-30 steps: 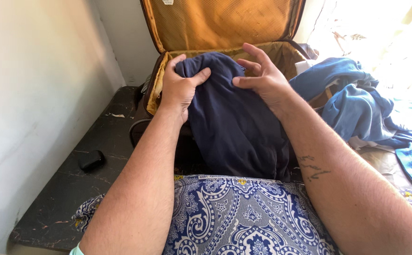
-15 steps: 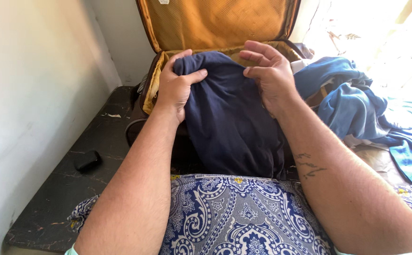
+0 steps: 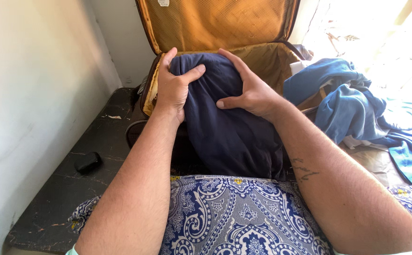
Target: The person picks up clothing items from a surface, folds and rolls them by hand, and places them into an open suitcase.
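Navy garment (image 3: 229, 127) ran lengthwise from lap into the suitcase (image 3: 262, 56), left hand (image 3: 174, 87) and right hand (image 3: 250, 92) gripping its far end equally.

Bunched navy-blue garment (image 3: 229, 127), draped from the open suitcase's (image 3: 262, 56) front edge toward the lap.

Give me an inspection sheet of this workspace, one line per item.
Surface: dark, scuffed floor; blue and white patterned cloth in the foreground.
Job's things: dark navy garment draped over the front edge of an open suitcase with orange lining.
Clutter: pile of blue clothes to the right; small black object on the floor.
Hands: left hand and right hand both gripping the upper end of the garment.
Cables: nothing seen.
Surroundings: pale wall on the left; strong light at the upper right.
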